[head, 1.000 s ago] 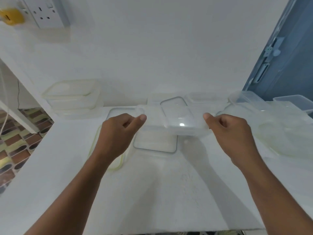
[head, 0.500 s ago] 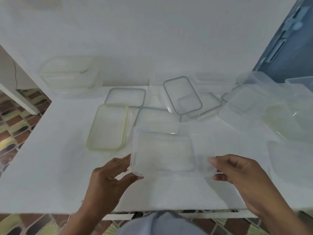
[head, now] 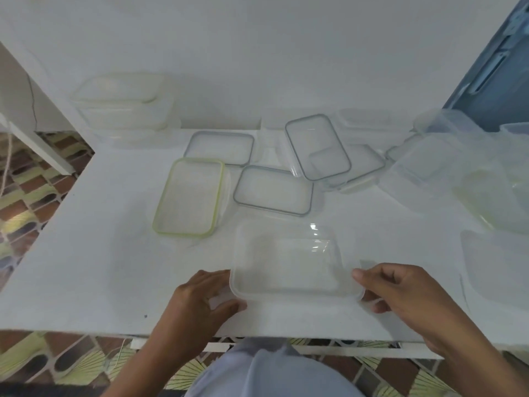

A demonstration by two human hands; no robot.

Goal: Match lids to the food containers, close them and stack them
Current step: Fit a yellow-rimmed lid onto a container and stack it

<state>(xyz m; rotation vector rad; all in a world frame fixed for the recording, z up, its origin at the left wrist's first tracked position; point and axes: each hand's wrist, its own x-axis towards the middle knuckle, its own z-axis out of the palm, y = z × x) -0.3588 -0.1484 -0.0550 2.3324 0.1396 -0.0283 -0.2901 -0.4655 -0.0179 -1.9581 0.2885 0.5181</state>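
Thumb and curled fingers of the left hand [head: 200, 299] pinch the near left corner of a clear, lidless container [head: 289, 267]. The right hand [head: 400, 290] grips the near right corner the same way, forefinger along the rim and thumb below it. The container sits low over the white desk [head: 86, 267], close to its front edge; whether it rests on the surface or is held just off it cannot be told. Just beyond it a grey-rimmed lid [head: 273, 190] lies flat, and to the left of that a green-rimmed lid [head: 189, 196]. A second grey-rimmed lid [head: 220, 147] lies farther back. To the right of it a third grey-rimmed lid [head: 317, 146] lies partly over a clear clip lid [head: 360, 170]. A stack of closed containers [head: 123, 107] stands in the far left corner against the wall. Several clear open containers [head: 458, 173] crowd the right side of the desk, their outlines hard to separate. Patterned floor tiles [head: 28, 181] show past the left edge.
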